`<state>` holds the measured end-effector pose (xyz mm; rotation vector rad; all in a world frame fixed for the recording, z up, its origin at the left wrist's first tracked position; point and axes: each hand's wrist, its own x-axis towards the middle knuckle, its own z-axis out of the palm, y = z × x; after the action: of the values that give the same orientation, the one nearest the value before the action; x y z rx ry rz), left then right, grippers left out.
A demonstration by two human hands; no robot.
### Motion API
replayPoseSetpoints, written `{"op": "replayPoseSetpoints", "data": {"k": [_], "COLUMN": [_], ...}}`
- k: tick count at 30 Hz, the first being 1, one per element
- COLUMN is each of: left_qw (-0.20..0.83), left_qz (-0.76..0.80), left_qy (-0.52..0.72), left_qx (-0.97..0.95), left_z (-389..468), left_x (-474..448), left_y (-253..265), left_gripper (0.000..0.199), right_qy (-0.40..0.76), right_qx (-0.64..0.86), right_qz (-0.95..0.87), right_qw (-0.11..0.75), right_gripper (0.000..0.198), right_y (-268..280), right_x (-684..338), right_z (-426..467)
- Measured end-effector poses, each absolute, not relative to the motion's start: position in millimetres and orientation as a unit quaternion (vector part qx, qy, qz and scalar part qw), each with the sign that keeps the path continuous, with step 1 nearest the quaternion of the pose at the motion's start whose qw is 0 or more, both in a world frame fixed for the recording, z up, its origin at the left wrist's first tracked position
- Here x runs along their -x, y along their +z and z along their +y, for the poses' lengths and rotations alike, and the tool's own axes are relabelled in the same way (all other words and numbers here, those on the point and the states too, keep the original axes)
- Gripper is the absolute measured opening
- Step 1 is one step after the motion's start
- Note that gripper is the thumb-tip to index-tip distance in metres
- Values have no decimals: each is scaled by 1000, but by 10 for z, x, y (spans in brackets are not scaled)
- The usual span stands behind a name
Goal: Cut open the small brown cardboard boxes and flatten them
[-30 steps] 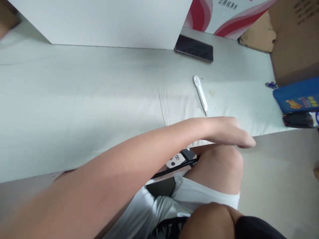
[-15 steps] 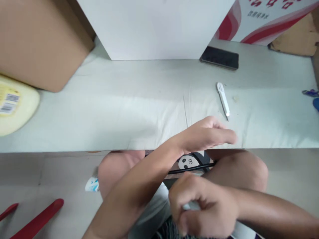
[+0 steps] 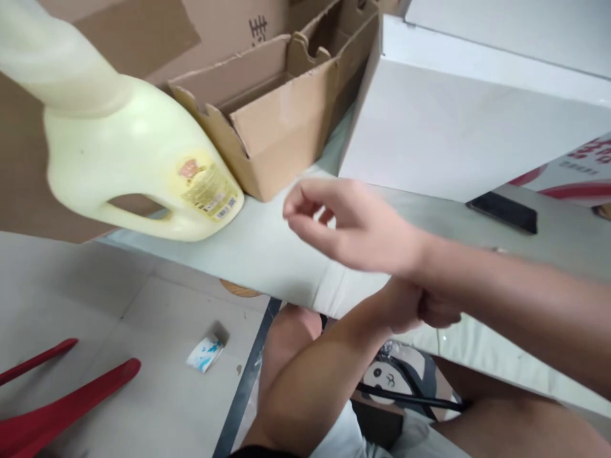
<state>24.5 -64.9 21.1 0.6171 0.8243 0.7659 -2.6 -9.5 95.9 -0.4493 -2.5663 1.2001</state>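
Observation:
My right hand [image 3: 346, 222] reaches leftward across the table, its fingers curled in toward the thumb. A small gap shows between thumb and fingers, with nothing visible in it. Below the right wrist, my left hand [image 3: 410, 305] is close against the underside of that forearm, fingers curled; the right arm partly hides it, and whether it grips anything cannot be seen. My arms cross here. To the left of the right hand stand a pale yellow jug-shaped bottle [image 3: 124, 159] with a handle and label, and an open cardboard box [image 3: 286, 121].
A large white box [image 3: 468, 121] stands at the back of the cloth-covered table [image 3: 267, 254]. A black phone [image 3: 503, 212] lies before it. Red plastic legs [image 3: 81, 397] and a small white-and-blue item [image 3: 205, 353] are on the floor at left. A panda-print item [image 3: 386, 378] is by my legs.
The view has swung left, bringing in the whole bottle and the cardboard box. My right hand has risen from my lap over the table, crossing above my left hand. The white utility knife is now mostly hidden.

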Motion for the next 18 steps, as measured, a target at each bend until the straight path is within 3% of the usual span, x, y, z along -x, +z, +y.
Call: {"op": "replayPoseSetpoints", "data": {"k": [3, 6, 8, 11, 18], "left_qw": [831, 858, 864, 860, 823], "left_qz": [246, 143, 132, 125, 134], "left_qy": [424, 430, 416, 414, 382], "left_qx": [-262, -243, -251, -272, -399], "left_z": [-715, -736, -732, -731, -826], "left_x": [-103, -79, -92, -102, 82], "left_y": [97, 46, 54, 86, 260], "left_gripper": [36, 33, 34, 37, 36], "right_qy": [199, 57, 37, 20, 42], "right_qx": [167, 151, 174, 220, 228], "right_qz": [-943, -966, -970, -963, -956], "right_qw": [209, 201, 164, 152, 180], "right_gripper": [16, 36, 38, 12, 15], "right_y": [1060, 1083, 1040, 962, 998], "right_x": [503, 877, 1053, 1170, 873], "right_z": [96, 245, 303, 344, 384]}}
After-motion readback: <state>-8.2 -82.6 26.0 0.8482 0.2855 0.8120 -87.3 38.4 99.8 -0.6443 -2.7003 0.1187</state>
